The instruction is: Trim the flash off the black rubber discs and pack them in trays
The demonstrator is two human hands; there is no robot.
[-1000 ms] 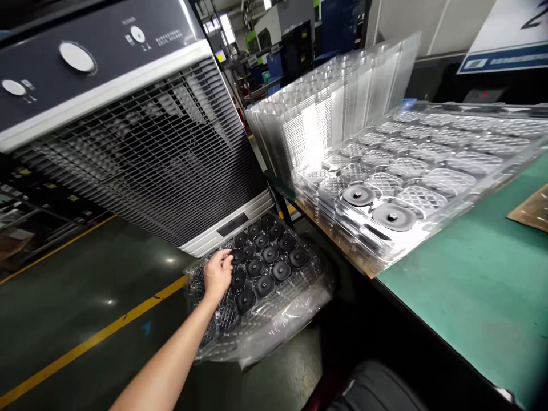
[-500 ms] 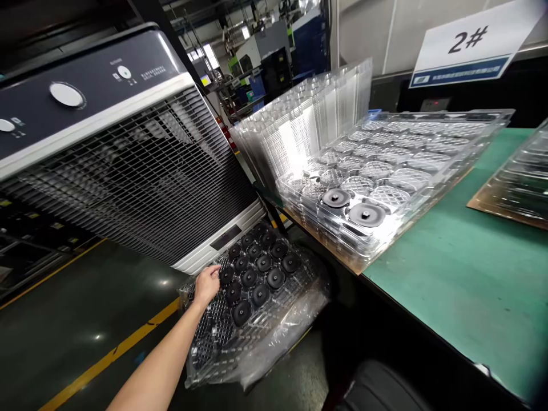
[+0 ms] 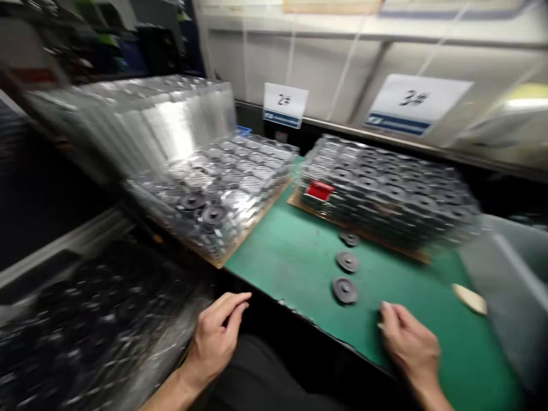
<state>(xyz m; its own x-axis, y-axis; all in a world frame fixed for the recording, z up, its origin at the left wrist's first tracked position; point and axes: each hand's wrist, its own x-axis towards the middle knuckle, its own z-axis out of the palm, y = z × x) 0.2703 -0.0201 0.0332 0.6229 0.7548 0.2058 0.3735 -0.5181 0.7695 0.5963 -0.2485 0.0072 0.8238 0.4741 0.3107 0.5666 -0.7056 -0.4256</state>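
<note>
My left hand (image 3: pixel 216 339) is no longer reaching over the low tray (image 3: pixel 107 319) at the near left; it is now hanging in front of me, just off the near edge of the bench (image 3: pixel 282 260), touching neither. I am keeping its thumb and forefinger close together, narrow at the tips, but I cannot tell whether anything thin is sitting between them. My view is turning to the right, and my right hand (image 3: pixel 411 345) is now showing over the right part of the bench. Its fingers are curling in, and the blur is hiding whether they are holding something.

Three loose discs are also coming into sight, lying apart in a row on the green top, between my hands and farther off: the near disc (image 3: pixel 345 290), the middle disc (image 3: pixel 347 261) and the far disc (image 3: pixel 350 238). My right hand is staying to the right of the near disc, not touching it.

At the left, two more discs are still sitting in the clear tray (image 3: pixel 257 177), a left disc (image 3: pixel 192 201) and a right disc (image 3: pixel 213 215). So, as I judge it, the work is shifting from the low tray to the bench, and that clear tray is gaining nothing yet.
</note>
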